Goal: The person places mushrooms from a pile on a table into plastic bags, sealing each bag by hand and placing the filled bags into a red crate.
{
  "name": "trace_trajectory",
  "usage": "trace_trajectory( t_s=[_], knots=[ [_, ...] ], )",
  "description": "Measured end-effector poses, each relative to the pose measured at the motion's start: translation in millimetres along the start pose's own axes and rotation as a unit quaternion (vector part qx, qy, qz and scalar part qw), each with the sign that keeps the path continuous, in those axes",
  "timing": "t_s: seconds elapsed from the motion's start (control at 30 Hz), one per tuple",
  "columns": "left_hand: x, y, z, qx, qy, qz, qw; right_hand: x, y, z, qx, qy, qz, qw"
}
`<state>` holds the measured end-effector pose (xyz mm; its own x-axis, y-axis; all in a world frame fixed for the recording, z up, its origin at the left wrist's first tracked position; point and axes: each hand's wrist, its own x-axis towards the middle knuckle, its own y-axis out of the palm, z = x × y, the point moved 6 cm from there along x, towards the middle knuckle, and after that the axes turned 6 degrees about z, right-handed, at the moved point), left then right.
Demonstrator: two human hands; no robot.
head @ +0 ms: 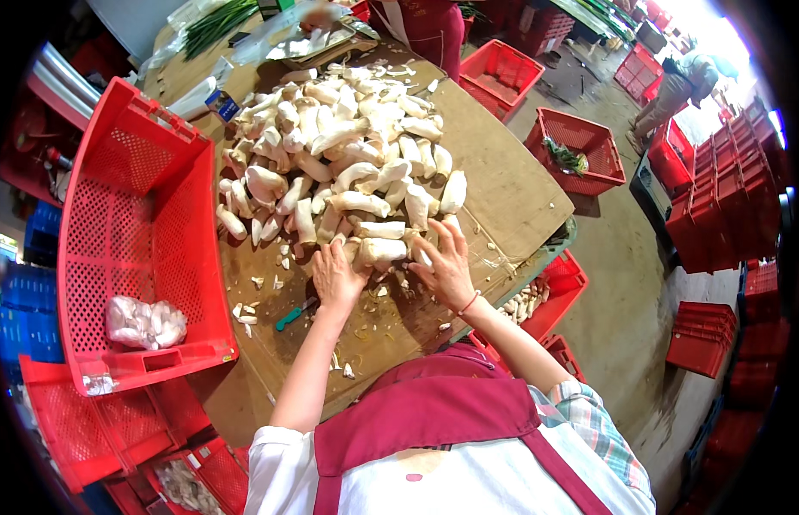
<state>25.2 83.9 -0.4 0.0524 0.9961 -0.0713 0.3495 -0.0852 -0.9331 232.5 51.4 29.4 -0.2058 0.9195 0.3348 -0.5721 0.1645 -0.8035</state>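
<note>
A large heap of king oyster mushrooms (348,141) lies on a table covered with brown cardboard (502,167). My left hand (338,273) rests at the heap's near edge, its fingers against mushrooms there. My right hand (445,264) is at the same edge with its fingers spread and curved over a pale mushroom piece; whether it grips the piece I cannot tell. Between both hands lies a thick mushroom stem (382,250). A knife with a teal handle (288,319) lies left of my left forearm, its blade partly hidden. Small trimmings (246,314) are scattered around it.
A big red plastic crate (209,257) at the left holds a bag of mushrooms (147,323). A red crate of mushrooms (567,290) stands below the table's right edge. More red crates (576,151) stand on the floor. A person in an apron (431,32) is across the table; another person (679,84) bends at the far right.
</note>
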Motion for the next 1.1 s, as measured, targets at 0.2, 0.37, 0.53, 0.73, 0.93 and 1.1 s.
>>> trace_trajectory(
  t_s=[0.2,0.37,0.53,0.73,0.93,1.1],
  knots=[
    [-16,7,16,-0.012,-0.070,0.062,0.996,16,26,19,-0.006,-0.056,0.034,0.998],
    [-25,16,34,-0.053,-0.068,0.018,0.996,33,55,14,-0.032,-0.031,0.106,0.993],
    [-31,33,65,-0.523,-0.135,0.128,0.832,34,32,7,0.189,0.047,0.044,0.980],
    [-46,32,44,-0.710,-0.142,0.181,0.666,5,44,-23,0.611,0.303,0.084,0.727],
    [-33,30,46,-0.481,-0.084,0.100,0.867,-8,15,-20,0.639,0.292,0.078,0.708],
    [-36,23,38,-0.238,-0.025,0.060,0.969,-27,16,-37,0.600,0.334,0.072,0.723]
  ],
)
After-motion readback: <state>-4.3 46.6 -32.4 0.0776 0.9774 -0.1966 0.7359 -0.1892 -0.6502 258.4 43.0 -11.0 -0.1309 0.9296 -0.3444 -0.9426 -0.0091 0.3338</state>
